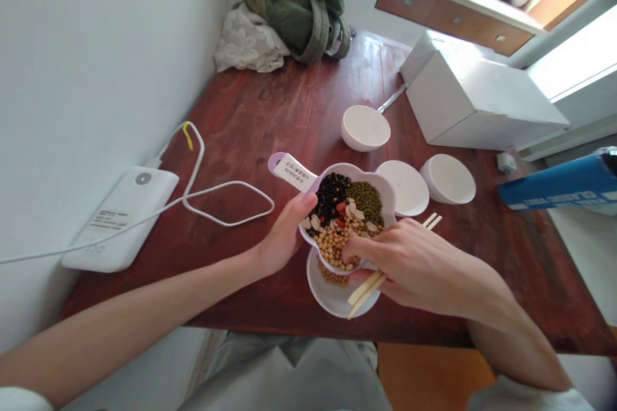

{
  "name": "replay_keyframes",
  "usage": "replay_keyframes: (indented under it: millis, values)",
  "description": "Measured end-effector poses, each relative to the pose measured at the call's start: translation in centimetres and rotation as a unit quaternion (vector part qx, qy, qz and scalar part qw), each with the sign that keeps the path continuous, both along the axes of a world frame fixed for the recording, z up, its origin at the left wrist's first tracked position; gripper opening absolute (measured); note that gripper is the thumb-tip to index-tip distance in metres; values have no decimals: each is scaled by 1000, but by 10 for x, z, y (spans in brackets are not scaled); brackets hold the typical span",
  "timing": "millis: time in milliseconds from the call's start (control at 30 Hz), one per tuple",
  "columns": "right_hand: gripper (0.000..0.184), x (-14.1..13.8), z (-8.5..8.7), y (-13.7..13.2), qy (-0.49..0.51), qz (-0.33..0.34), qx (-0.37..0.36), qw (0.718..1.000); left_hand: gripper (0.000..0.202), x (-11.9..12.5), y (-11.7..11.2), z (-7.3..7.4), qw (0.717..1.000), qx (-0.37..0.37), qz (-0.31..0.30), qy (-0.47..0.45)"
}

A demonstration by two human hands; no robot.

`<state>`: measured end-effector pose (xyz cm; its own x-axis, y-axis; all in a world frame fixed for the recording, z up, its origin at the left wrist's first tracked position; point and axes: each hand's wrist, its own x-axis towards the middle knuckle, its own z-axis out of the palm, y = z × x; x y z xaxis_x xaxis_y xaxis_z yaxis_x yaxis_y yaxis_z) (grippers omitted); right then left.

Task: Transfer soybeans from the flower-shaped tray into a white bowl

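My left hand (pixel 282 237) grips the left side of a lilac handled bowl (pixel 385 189) filled with mixed black beans, green mung beans, soybeans, peanuts and red beans. The bowl is held tilted just above a small white dish (pixel 328 298) that has a few soybeans in it. My right hand (pixel 409 263) is closed around a pair of wooden chopsticks (pixel 366 289), its fingers resting on the soybeans at the bowl's near rim. A white label sticks to the bowl's handle (pixel 289 170).
Three small white dishes (pixel 365 127) (pixel 407 187) (pixel 448 178) stand behind the bowl on the reddish wooden table (pixel 270 115). A white device with a looped cable (pixel 123 215) lies left. A white box (pixel 475 103), a green bag (pixel 299 0) and a blue packet (pixel 559 189) are around.
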<state>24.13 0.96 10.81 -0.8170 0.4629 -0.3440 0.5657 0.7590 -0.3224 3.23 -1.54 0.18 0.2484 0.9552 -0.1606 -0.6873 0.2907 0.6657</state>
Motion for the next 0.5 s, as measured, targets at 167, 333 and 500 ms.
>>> replay_keyframes:
  millis: [167,333,500]
  values:
    - [14,1,-1,0,3,1,-4,1000,66,0,0,0,1000,-4,5,1]
    - [26,1,-1,-2,-5,-12,13,1000,66,-1,0,-1,1000,4,-2,9]
    - [28,1,-1,-3,0,-5,4,1000,65,-1,-1,-4,1000,2,-4,4]
